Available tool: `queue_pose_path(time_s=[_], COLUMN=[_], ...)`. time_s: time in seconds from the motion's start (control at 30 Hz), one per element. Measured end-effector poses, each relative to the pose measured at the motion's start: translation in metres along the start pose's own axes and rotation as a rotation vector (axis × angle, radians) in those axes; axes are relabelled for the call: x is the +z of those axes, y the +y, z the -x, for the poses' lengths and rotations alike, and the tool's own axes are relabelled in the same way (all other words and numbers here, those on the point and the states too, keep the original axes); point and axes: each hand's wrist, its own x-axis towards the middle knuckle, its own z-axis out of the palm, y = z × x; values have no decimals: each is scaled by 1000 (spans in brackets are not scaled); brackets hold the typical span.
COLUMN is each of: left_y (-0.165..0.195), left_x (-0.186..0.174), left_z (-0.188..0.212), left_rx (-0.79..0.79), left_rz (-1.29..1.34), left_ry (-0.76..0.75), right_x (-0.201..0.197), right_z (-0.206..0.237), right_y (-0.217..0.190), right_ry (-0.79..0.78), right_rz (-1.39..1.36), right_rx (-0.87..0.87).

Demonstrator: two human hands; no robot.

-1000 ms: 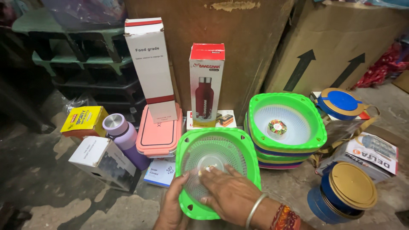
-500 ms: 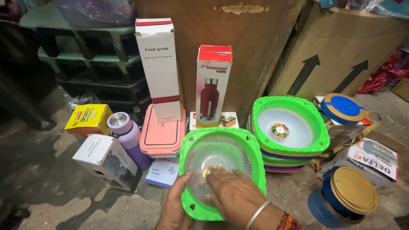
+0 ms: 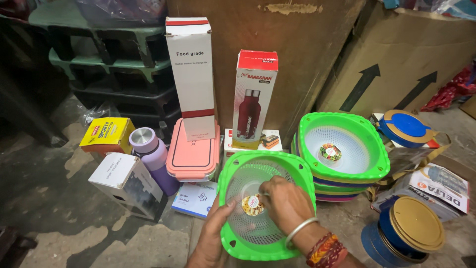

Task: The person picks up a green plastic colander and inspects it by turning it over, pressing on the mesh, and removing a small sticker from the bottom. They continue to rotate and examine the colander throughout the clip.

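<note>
1. Colander [image 3: 267, 233], green plastic with a white mesh bowl, is held tilted just above the floor, in front of the pink lunch box [image 3: 192, 153] and beside a stack [image 3: 342, 149] of similar colanders.
2. Its left rim is gripped by the left hand [image 3: 210, 238], fingers curled around the edge.
3. The right hand [image 3: 287, 206] is set inside the bowl, fingertips pinched at the round sticker [image 3: 253, 204] (whether the sticker is actually lifted cannot be made out).
4. It is judged light and fairly stiff; the mesh looks thin and could flex, so the thick rim is the safer hold.
5. The left palm is hidden behind the rim, both forearms are cut off below, and the lower bowl is covered by the right wrist.
</note>
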Motion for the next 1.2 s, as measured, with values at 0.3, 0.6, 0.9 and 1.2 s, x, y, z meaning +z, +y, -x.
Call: queue_pose_path(time_s=[0.3, 0.6, 0.9, 1.2], left_y=[3, 0, 2, 8], left_x=[0, 0, 4, 7], left_z=[0, 0, 1, 2], left_rx=[-45, -31, 51, -38], left_rz=[-45, -16, -52, -10], left_ry=[49, -12, -84, 34], right_x=[2, 0, 20, 14], right_z=[3, 7, 4, -3], right_y=[-2, 13, 34, 23], right_ry=[60, -33, -102, 32], right_rz=[-55, -229, -643, -698], right_rx=[-113, -121, -76, 44])
